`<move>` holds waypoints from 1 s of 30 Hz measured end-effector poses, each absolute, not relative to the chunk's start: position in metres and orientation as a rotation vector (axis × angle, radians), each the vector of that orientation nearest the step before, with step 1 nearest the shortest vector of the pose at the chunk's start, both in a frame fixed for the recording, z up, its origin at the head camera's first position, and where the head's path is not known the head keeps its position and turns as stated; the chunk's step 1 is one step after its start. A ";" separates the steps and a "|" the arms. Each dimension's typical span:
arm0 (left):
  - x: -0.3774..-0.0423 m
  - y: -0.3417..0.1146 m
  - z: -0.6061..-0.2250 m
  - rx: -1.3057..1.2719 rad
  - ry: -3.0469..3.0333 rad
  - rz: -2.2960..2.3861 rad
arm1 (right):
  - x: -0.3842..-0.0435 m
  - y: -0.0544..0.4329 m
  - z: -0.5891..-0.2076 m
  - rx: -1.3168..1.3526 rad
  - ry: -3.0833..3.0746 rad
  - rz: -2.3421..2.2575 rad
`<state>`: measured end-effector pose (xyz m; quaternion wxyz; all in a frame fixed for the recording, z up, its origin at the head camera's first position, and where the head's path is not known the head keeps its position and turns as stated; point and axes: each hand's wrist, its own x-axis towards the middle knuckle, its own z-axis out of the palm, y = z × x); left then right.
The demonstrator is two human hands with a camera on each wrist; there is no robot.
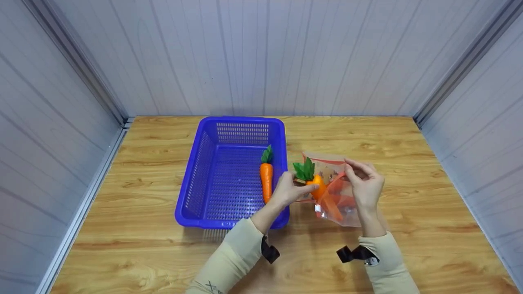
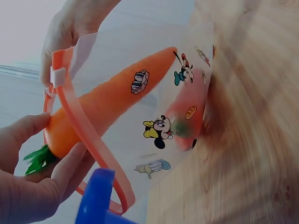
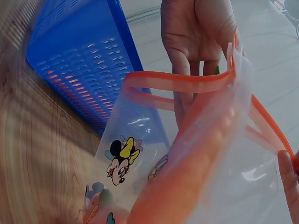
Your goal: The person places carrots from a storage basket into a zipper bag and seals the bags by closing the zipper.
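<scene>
"What's the left hand [image 1: 289,190] doing?"

"It grips a smooth orange carrot with green leaves [image 2: 110,98] near its thick end, thumb and fingers parted by just the carrot's width."

"And where does the carrot lie?"

"Slanting through the mouth of a clear plastic bag with orange-red edging and cartoon prints [image 3: 182,83]. Its tip is inside; the leaves stick out (a white slider [image 2: 58,77] sits at one end of the edging)."

"The right hand [image 1: 367,188]?"

"Thumb and forefinger close together, pinching the bag's edge on the far side from the left hand. How tightly, I can't tell."

"Anything else in the bag?"

"A reddish thing with a green patch [image 2: 187,112], too blurred through the plastic to name."

"And beside it?"

"A blue rectangular basket of perforated plastic [image 1: 190,171] on the wood-grained table [image 1: 135,196], a second orange carrot [image 1: 266,179] lying along its right wall."
</scene>
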<state>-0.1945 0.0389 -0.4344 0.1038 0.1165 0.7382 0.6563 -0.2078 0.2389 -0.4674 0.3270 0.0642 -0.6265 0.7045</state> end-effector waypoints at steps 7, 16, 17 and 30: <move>-0.190 0.039 -0.430 0.449 2.170 1.869 | -0.212 0.240 -0.474 0.192 -1.573 1.950; -0.186 0.028 -0.410 0.512 2.208 1.862 | -0.218 0.249 -0.488 0.227 -1.586 1.936; -0.188 0.028 -0.412 0.514 2.219 1.860 | -0.212 0.243 -0.476 0.207 -1.586 1.943; -0.206 0.005 -0.394 0.465 2.291 1.839 | -0.176 0.210 -0.414 0.085 -1.683 1.903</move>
